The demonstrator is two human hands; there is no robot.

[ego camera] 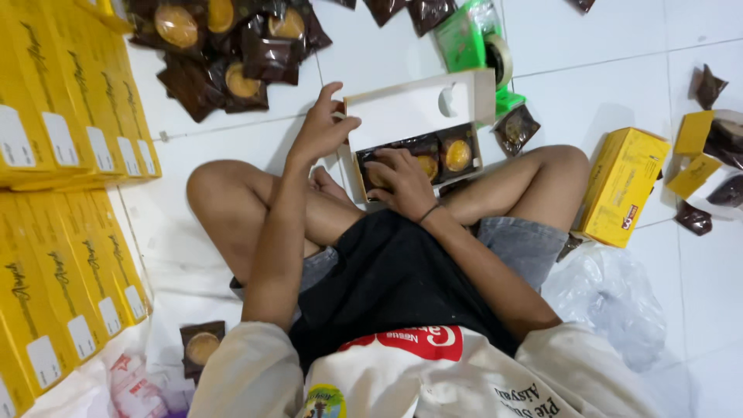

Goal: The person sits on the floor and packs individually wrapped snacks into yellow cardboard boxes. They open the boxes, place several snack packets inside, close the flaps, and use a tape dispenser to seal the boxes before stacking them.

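The fingers [385, 172] of the right hand [402, 183] are spread and pressed down on a dark brown wrapped pie [378, 174] at the left end of an open white box [418, 116]. The fingers [334, 97] of the left hand [321, 128] are curled together against the left edge of the box lid, thumb laid on the card; whether the edge is actually pinched cannot be told.

The box is set on the floor just ahead of the crossed legs, its long axis running left to right and rising slightly to the right. The plain matte lid is stood back, away from the person, with a half-round notch cut in it. Three glossy brown packets are seen in a row inside, each with a round golden pie showing through a clear window.

A heap of the same shiny crinkled packets [232, 46] is spread on the white tiled floor [588, 85] beyond the left hand. Stacks of long yellow cartons [70, 101] with small white rectangular labels are lined up along the left side. A green tape dispenser [472, 39] is lying behind the box. One closed yellow carton [623, 186] is lying beside the right knee, with yellow flaps and more brown packets further right. A crumpled clear plastic bag [611, 298] is seen at the right hip.
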